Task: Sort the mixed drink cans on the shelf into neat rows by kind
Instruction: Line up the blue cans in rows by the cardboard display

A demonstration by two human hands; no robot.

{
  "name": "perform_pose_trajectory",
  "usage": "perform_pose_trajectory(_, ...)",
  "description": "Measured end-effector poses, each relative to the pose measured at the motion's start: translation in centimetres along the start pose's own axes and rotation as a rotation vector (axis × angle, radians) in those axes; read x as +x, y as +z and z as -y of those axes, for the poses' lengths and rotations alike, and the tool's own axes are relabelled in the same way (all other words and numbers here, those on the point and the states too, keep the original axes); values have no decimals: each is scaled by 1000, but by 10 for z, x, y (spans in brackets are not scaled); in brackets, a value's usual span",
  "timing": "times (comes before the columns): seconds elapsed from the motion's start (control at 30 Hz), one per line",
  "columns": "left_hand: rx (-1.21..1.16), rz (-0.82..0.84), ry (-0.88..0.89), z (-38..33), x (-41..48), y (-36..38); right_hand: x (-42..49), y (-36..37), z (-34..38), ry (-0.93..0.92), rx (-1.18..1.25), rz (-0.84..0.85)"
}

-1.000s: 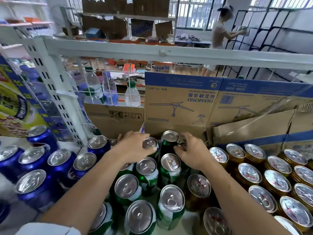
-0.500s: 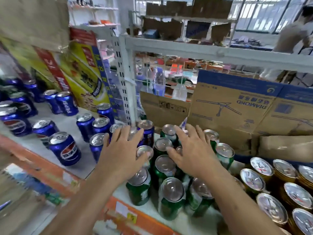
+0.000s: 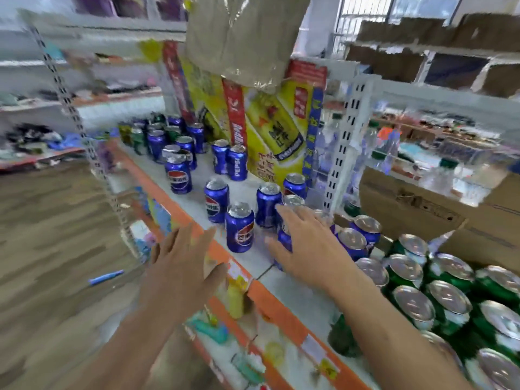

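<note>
Blue cans (image 3: 239,230) are standing scattered behind the orange shelf edge (image 3: 277,308), the farthest ones blurring; green cans (image 3: 413,302) behind its right end are running off frame. Left hand (image 3: 183,266) is hovering before it, spread and empty; right hand (image 3: 306,243), fingers splayed, is half-hiding one blue can, touch unclear.

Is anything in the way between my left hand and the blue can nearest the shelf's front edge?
Nothing visible. The left hand is open in front of the orange shelf edge, and the blue can stands by itself just behind that edge.
</note>
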State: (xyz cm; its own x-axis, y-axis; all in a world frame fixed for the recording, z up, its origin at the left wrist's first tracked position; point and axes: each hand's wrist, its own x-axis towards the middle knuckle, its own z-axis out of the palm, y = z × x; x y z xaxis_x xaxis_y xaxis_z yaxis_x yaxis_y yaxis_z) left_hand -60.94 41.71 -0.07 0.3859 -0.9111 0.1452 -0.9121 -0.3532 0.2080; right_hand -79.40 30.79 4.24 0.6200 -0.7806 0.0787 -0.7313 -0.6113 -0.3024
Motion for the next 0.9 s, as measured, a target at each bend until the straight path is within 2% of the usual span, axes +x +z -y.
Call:
perform_pose_trajectory(0.17,-27,-1,3,72,34,-3,65,26,54,32,54,21)
perform_pose_trajectory(0.33,24,-14,56,141,77,-25,131,51,111,18,42,-69)
perform_pose_trajectory(0.47,31,10,46,182,108,-38,172,61,146,43,41,-51)
perform_pose_trajectory(0.57,8,-52,54,209,132,-39,203,67,162,40,21,-57)
perform_pose_trajectory(0.9,-18,-12,19,284,223,-35,327,91,196,12,58,-93)
